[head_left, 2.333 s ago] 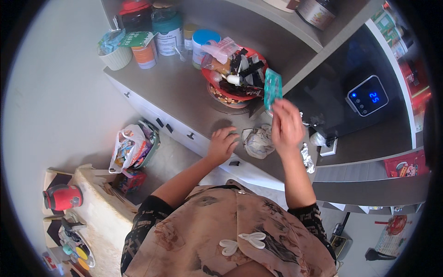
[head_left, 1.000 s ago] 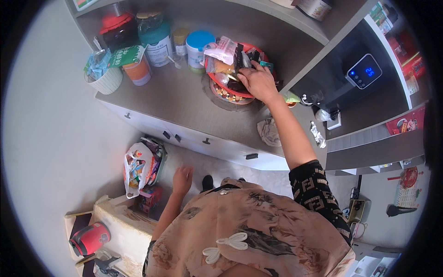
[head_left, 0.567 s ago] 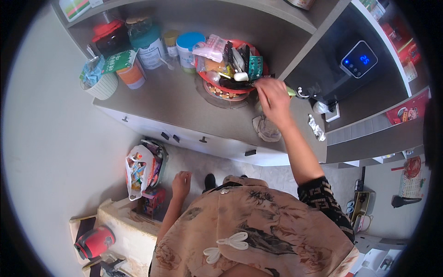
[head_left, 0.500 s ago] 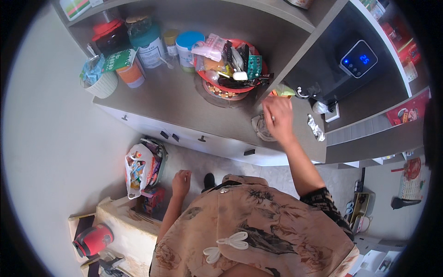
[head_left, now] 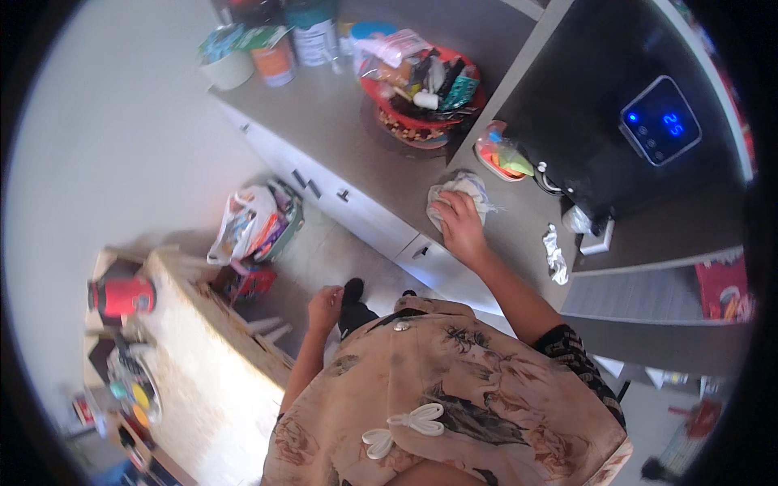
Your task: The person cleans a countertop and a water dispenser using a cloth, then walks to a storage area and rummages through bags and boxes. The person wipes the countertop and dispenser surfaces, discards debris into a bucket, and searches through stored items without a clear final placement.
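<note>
My right hand (head_left: pixel 462 220) lies on a crumpled whitish cloth (head_left: pixel 480 197) on the grey-brown counter, its fingers bent over the cloth and gripping it. Just beyond the cloth stands a small pink-rimmed dish (head_left: pixel 492 159) with orange and green packets in it. A crumpled silvery-white wrapper (head_left: pixel 554 255) lies on the counter to the right of my hand. Low in front of the cabinet hangs my left hand (head_left: pixel 325 306), away from the counter. Its fingers are curled in, and nothing shows in them.
A red basket (head_left: pixel 374 91) heaped with packets stands back on the counter. Farther left are a white cup (head_left: pixel 229 74) and an orange-labelled container (head_left: pixel 273 65). A stuffed plastic bag (head_left: pixel 243 219) sits on the floor. A pale worn tabletop (head_left: pixel 190 348) carries a red canister (head_left: pixel 123 296).
My right hand has come down onto the cloth, which now looks more bunched and sits nearer the dish. My left hand stays low and curled. The view has turned and moved closer to the counter.
</note>
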Available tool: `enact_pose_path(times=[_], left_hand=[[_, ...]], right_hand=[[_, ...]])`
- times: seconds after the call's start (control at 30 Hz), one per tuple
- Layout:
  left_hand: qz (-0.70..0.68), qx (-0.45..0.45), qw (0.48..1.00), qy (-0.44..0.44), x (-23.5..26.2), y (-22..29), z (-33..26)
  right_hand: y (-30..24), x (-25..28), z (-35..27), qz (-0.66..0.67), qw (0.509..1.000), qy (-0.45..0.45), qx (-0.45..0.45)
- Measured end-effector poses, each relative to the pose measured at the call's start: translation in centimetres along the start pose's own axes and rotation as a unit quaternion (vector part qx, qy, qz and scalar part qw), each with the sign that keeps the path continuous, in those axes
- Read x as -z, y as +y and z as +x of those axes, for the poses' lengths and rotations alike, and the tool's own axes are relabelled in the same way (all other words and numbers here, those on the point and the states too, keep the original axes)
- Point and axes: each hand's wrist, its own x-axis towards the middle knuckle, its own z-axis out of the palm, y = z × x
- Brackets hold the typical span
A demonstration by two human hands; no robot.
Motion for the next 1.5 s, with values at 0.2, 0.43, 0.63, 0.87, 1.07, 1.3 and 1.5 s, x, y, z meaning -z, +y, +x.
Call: enact_pose_path(times=[0.2,0.43,0.63,0.87,1.07,1.3,1.5], left_hand=[[-0.068,0.146,0.986,0.051,-4.3,3.6,-15.1],[-0.096,0.293,0.935,0.174,-7.0,4.7,-29.1],[-0.144,0.341,0.909,0.192,-11.7,6.0,-34.8],[-0.076,0.266,0.955,0.110,-13.6,3.5,-42.6],[-0.096,0.306,0.937,0.139,-17.2,-3.1,-57.4],[-0.082,0.486,0.867,0.080,-21.0,-4.0,-78.2],[-0.130,0.604,0.759,0.206,-26.3,-1.8,-84.9]], right_hand=[[-2.7,-8.1,10.1,0.145,0.976,0.005,0.160],[-5.7,-11.9,16.5,-0.028,0.975,-0.209,0.066],[-3.3,-7.5,7.5,-0.081,0.979,-0.166,0.081],[-0.2,3.5,-11.2,-0.122,0.986,-0.097,0.056],[-0.3,12.9,-26.4,-0.188,0.972,-0.135,0.025],[-5.2,16.2,-30.2,0.056,0.991,-0.122,-0.021],[-5.6,20.1,-15.0,-0.202,0.971,0.010,0.124]])
